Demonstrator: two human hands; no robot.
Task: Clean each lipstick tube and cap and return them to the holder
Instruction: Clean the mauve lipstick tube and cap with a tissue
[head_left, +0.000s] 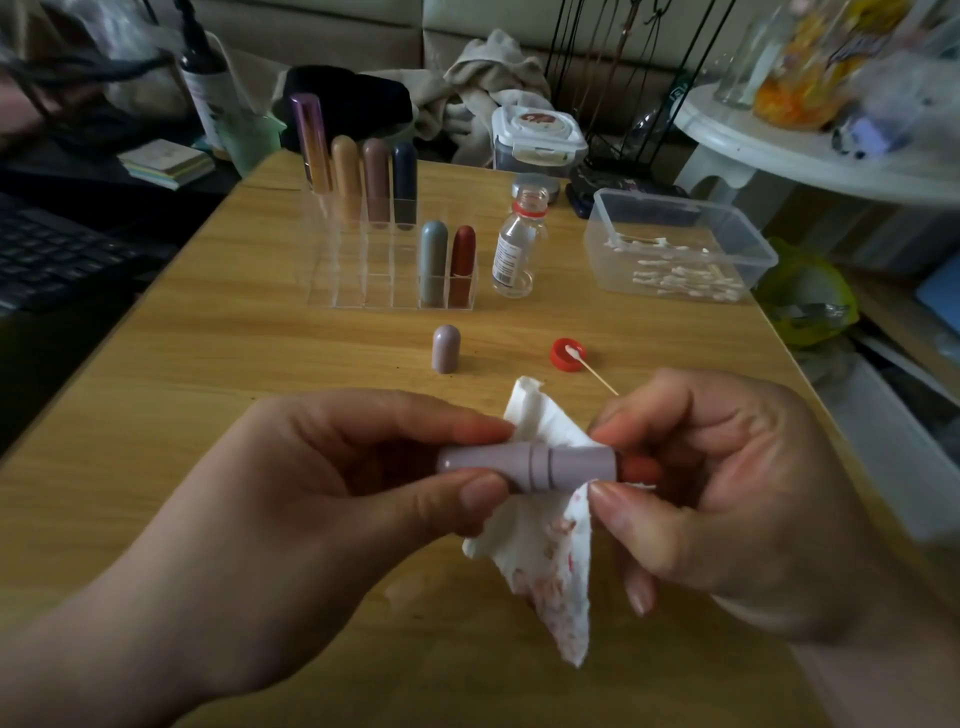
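Nearest, the left hand (332, 467) pinched one end of a lilac lipstick tube (524, 462) held level above the table (260, 364), while the right hand (727, 493) pinched its other end through one red-stained tissue (545, 561). Behind stood one lilac cap (446, 349) and one red bottle cap (567, 355) with one cotton swab (597, 375) resting in it. Farther off, the clear holder (363, 280) kept six capped lipsticks (434, 260), four behind and two in front, beside one open bottle (519, 244) whose label was too small to read.

Nothing can be read: the white label (508, 258) on the small clear glass bottle (523, 228) and the round red sticker (538, 120) on the clip-lid plastic box (537, 156) are too blurred.
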